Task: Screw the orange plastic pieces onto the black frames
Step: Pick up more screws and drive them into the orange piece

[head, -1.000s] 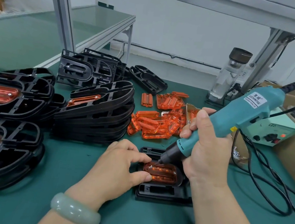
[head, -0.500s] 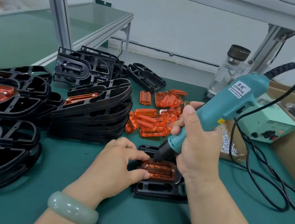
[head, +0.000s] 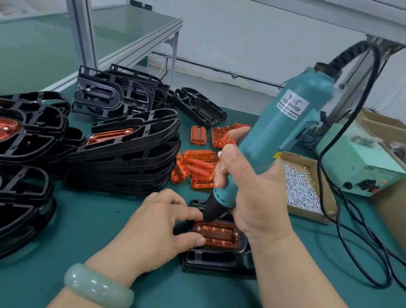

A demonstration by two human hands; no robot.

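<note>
The frame (head: 219,262) being worked on lies flat on the green mat, directly under both hands. One orange piece (head: 217,236) sits in it, between the two hands. The left hand (head: 159,228) has its fingers curled and pinches the piece's left end between thumb and forefinger. The right hand (head: 250,198) is wrapped round the lower barrel of a teal driver (head: 275,137), which tilts up and away to that hand's right. The driver's black tip comes down at the piece's upper left corner, just beside the left forefinger. Two screw heads show on the piece, one at each end.

Beyond the hands lies a loose heap of orange pieces (head: 198,164), overlapping too much to count. To the left of the left hand stands a stack of frames (head: 124,159), the top one with an orange piece fitted. Farther left are two more piles (head: 6,181), each topped by a frame with a fitted orange piece. That makes four fitted pieces in view. Behind the stack, several frames lean upright and one lies flat.

To the right of the right hand is one open box of screws (head: 302,189). Past it stands one pale green power unit (head: 359,162), with black cable looping over the mat. One pale green bangle (head: 98,287) circles the left wrist.
</note>
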